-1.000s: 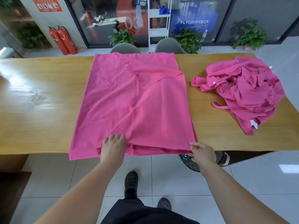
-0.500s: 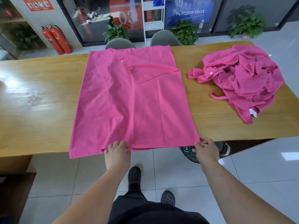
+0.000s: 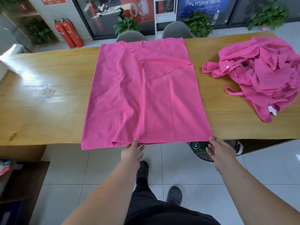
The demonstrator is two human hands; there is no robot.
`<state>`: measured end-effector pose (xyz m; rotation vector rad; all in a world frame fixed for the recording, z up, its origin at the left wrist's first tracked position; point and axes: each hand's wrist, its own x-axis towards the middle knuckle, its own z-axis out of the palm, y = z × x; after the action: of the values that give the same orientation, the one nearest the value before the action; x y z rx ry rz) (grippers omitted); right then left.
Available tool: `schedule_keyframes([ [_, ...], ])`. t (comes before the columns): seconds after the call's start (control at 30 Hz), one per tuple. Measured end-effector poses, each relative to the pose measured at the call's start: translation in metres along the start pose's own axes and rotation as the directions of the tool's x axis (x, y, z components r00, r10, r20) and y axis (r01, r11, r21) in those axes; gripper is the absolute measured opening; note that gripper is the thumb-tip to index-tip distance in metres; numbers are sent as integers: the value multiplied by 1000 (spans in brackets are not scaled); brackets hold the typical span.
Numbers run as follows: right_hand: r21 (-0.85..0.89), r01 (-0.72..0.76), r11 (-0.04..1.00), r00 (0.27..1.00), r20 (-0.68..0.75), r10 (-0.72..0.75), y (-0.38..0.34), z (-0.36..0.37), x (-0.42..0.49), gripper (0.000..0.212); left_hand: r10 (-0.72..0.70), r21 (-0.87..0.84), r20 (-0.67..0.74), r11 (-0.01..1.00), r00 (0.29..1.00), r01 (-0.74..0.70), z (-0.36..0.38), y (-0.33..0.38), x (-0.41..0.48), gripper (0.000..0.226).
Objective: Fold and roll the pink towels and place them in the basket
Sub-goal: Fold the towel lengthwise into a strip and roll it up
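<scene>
Pink towel (image 3: 142, 98) lies spread on the worktop (image 3: 48, 103); my left hand (image 3: 132, 153) and right hand (image 3: 220, 151) (fingers loose, gripping nothing) touch its near edge.

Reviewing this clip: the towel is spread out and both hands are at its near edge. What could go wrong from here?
The flat towel has its far right corner flipped over; folding now would trap that flap and probably make a lumpy roll. Its near edge hangs past the table edge, and the left hand and right hand only touch it with loose fingers, so a tug may slide it off.
</scene>
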<state>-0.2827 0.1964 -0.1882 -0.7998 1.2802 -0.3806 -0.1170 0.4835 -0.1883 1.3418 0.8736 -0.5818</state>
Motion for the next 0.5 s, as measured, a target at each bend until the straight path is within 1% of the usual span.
schedule_keyframes([
  [0.1, 67, -30, 997, 999, 24, 28, 2, -7, -2, 17, 47, -19, -15, 999, 999, -47, -6, -2, 2, 25],
  [0.17, 62, -43, 997, 999, 29, 42, 4, -8, -3, 12, 68, -2, -23, 998, 997, -68, -11, -5, 2, 25],
  [0.2, 58, -49, 997, 999, 27, 47, 5, -7, -4, 11, 81, 3, -27, 997, 996, -81, -13, -7, 1, 22],
  [0.3, 53, -58, 997, 998, 30, 57, 9, -5, -6, 16, 96, 9, -29, 995, 995, -96, -19, -13, 0, 9],
  [0.33, 47, -54, 997, 998, 27, 53, 10, -5, -7, 17, 90, 7, -19, 996, 996, -90, -21, -15, 1, 10],
  [0.4, 26, -50, 998, 999, 18, 49, 13, -7, -9, 19, 62, -14, -1, 998, 998, -62, -23, -15, 3, 21],
  [0.5, -21, -35, 999, 999, -1, 35, 13, -9, -10, 17, 48, -80, 1, 996, 999, -48, -20, -13, 4, 28],
])
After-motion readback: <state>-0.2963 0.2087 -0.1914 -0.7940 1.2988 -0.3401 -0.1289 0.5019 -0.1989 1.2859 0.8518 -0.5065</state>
